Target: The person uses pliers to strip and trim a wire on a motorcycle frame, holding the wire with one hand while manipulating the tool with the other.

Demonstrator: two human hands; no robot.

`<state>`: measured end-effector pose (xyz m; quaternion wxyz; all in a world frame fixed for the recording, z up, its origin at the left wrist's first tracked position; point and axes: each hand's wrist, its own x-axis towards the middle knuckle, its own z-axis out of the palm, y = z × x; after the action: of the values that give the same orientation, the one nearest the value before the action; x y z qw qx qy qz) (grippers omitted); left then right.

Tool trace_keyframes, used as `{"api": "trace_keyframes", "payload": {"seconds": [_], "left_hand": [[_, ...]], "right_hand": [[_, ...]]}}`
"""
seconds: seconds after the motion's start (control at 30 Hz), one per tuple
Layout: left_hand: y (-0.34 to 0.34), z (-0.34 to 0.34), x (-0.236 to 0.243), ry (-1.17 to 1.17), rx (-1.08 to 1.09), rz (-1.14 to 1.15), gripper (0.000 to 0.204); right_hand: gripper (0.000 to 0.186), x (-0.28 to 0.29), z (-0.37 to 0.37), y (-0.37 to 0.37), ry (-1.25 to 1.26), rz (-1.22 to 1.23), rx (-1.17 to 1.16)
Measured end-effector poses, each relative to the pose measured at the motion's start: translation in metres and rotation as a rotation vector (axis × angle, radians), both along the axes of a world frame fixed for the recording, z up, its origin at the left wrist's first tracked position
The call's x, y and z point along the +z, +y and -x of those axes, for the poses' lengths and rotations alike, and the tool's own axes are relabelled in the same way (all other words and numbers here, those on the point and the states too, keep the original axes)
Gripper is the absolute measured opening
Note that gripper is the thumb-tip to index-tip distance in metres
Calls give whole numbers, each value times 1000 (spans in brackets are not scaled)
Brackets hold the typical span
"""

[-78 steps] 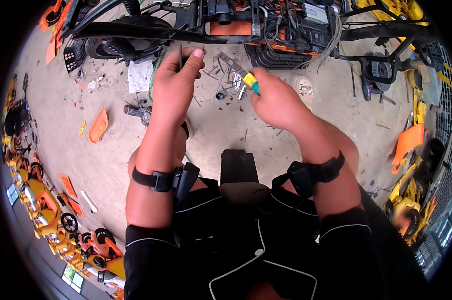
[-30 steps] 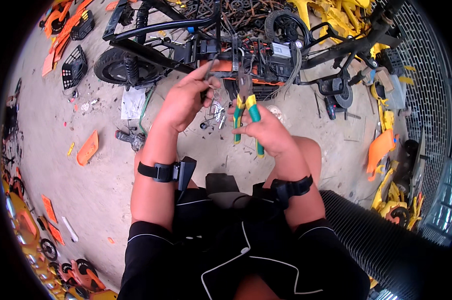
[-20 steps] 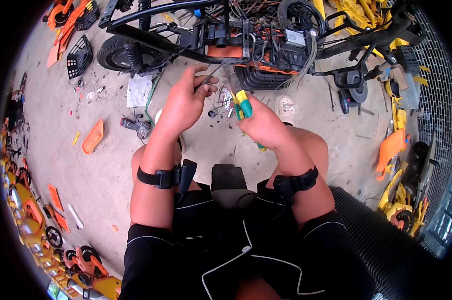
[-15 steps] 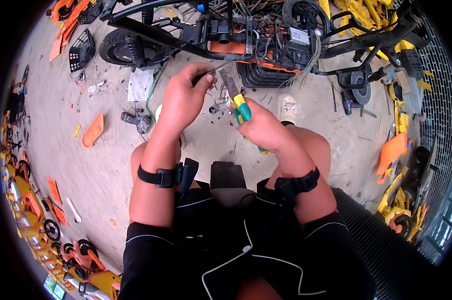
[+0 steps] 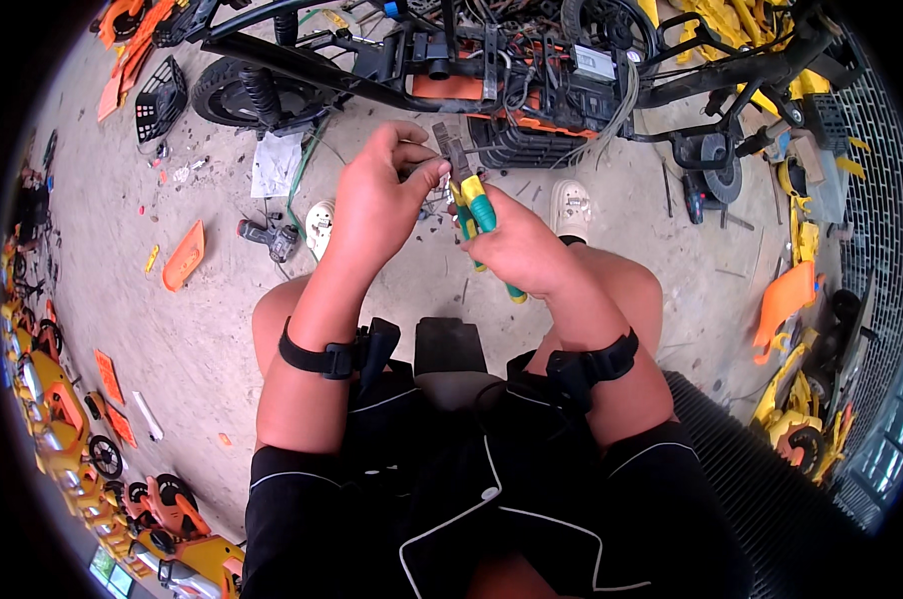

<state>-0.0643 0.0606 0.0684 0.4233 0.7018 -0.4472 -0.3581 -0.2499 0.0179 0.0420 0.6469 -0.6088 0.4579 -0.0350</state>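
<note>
My left hand (image 5: 376, 200) is raised below the black vehicle frame (image 5: 361, 90), its thumb and fingers pinched on a thin grey cable (image 5: 423, 163). To its right, my right hand (image 5: 519, 245) is wrapped around pliers (image 5: 480, 207) with green and yellow grips. The metal jaws of the pliers point up and away from me, right beside my left fingertips. The cable passes by the jaws; whether they bite on it cannot be made out. Loose grey wires (image 5: 621, 110) hang from the frame's right part.
A wheel (image 5: 227, 92) sits at the frame's left end. On the concrete floor lie a cordless drill (image 5: 270, 238), an orange panel (image 5: 184, 257), a white sheet (image 5: 278, 165) and small scraps. An angle grinder (image 5: 695, 198) lies at right. Orange and yellow parts are piled along both sides.
My left fingers have come slightly down and to the right with the cable. The pliers have shifted a little up and left, so jaws and fingertips are closer together.
</note>
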Motion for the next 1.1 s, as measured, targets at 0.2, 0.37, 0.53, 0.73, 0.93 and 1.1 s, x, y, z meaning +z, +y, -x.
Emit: {"api": "trace_keyframes", "payload": {"seconds": [0.2,0.37,0.53,0.73,0.93,1.1], "left_hand": [[-1,0,-5,-135,-53,72,33],[-4,-4,4,-203,-77,50,33],[-8,-6,9,-194,-73,46,35],[-19,-10,8,-56,-52,39,39],[-34,-25,-9,307,-122,-31,42],[-48,-27,-7,426,-111,-60,35]], "right_hand": [[49,14,-2,0,96,117,16],[54,21,1,-7,72,176,112],[58,9,1,-11,-31,180,68],[54,8,-3,-24,-74,148,27],[52,-2,-19,-37,-36,300,-19],[55,-9,-31,-40,-85,321,-78]]}}
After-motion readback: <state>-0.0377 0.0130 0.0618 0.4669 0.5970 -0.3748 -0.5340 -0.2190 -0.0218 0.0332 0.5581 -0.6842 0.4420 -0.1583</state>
